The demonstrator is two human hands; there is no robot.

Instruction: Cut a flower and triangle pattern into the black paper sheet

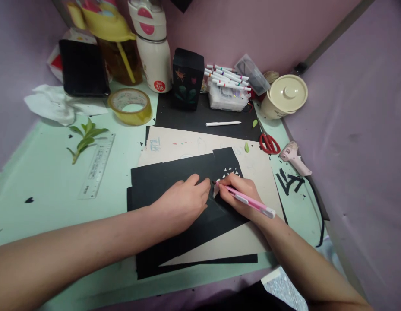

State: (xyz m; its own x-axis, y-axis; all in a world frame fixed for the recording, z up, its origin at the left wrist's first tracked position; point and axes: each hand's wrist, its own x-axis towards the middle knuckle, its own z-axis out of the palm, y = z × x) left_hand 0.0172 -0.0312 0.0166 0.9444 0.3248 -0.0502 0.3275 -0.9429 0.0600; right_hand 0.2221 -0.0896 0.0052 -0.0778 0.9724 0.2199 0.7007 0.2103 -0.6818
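Observation:
My right hand [241, 192] grips a pink craft knife [248, 201], its tip end pointing left and down at a sheet of black card [174, 172]. My left hand [184, 198] rests on the same card with fingers bent and a little apart, close to the knife's tip. Small triangular cut-outs [231, 171] show pale in the card just beyond my right hand. A pale opening lies beside the knife tip, partly covered by my fingers. Under the black card is a beige board [258, 172], with more black card below it.
Red scissors [269, 143], a pink glue gun [295, 158] and black strips [289, 181] lie right. A ruler [98, 166], leafy sprig [86, 139] and tape roll [131, 106] lie left. Behind stand a bottle [153, 56], black box [187, 80], markers [228, 77] and lidded pot [284, 97].

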